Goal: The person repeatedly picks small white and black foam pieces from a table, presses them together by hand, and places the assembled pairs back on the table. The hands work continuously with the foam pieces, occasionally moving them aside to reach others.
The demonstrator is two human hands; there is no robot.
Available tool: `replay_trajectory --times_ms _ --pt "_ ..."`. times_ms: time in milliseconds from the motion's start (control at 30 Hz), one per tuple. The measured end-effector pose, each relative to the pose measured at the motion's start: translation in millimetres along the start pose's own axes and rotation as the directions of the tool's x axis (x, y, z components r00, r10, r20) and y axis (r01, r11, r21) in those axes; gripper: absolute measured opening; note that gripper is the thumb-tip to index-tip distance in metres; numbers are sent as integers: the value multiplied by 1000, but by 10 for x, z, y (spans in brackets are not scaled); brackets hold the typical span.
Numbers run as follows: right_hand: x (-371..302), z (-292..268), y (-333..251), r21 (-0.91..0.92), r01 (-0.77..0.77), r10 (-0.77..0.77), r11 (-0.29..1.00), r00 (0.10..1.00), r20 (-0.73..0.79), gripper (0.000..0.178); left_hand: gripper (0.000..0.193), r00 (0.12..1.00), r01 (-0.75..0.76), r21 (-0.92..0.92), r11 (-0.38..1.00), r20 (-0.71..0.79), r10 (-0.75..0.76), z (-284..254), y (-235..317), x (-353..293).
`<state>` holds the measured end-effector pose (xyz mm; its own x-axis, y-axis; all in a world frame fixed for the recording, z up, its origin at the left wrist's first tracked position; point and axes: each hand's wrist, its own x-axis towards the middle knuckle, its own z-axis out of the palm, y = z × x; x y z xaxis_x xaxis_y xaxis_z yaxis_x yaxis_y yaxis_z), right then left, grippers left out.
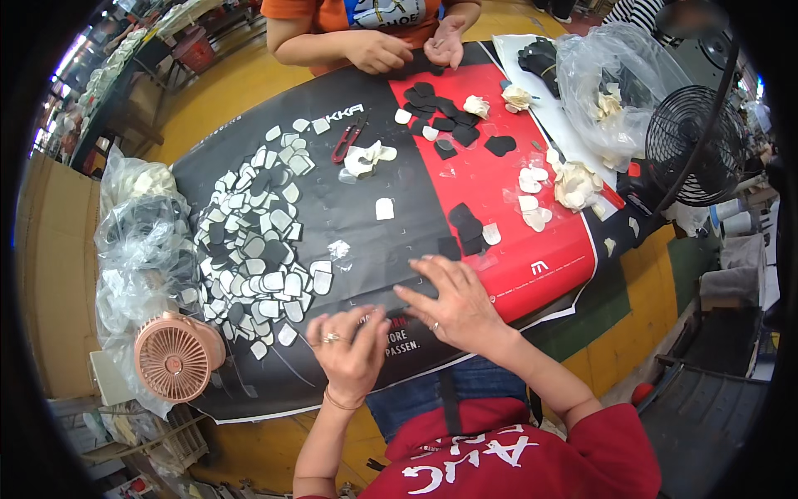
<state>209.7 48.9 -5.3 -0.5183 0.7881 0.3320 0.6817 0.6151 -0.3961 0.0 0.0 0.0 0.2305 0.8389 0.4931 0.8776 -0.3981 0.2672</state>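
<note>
My left hand [351,349] is over the near edge of the dark sheet, fingers bent inward and held close. Whatever it may hold is hidden. To its right, my right hand [455,306] has its thumb and fingers apart, with nothing visible between them. Just beyond those fingertips lies a black patch [449,248], with a short row of black pieces [467,226] and a white piece [491,234] beside it. A single white rounded piece [384,209] rests farther off. Left of my hands spreads a big heap of white and black rounded pieces [253,241].
Across the table, another person's hands [386,51] are near black pieces [440,112]. Red-handled snips [342,148] lie by a crumpled white scrap [366,160]. A pink fan [176,356] stands at left, a black fan [697,143] at right, near a clear plastic bag [619,83].
</note>
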Motion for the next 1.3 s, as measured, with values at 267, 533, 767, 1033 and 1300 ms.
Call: replay_trajectory --times_ms 267,533,767,1033,1300 --pt "-20 -218 423 -89 -164 115 982 908 -403 37 34 981 -26 -121 992 186 48 58 -11 178" --pt "-140 -567 726 45 -444 438 895 854 -282 38 36 967 -46 -304 952 225 119 525 208 845" --pt "-32 -573 858 115 -396 409 911 906 -114 19 28 972 -36 -274 961 215 97 598 222 975" --pt "-90 -601 751 363 -467 567 806 786 -248 14 20 950 296 -250 922 175 -258 565 -69 937" --pt "-125 -656 610 358 -427 537 831 782 -315 21 39 999 -11 -233 972 46 22 406 313 745"
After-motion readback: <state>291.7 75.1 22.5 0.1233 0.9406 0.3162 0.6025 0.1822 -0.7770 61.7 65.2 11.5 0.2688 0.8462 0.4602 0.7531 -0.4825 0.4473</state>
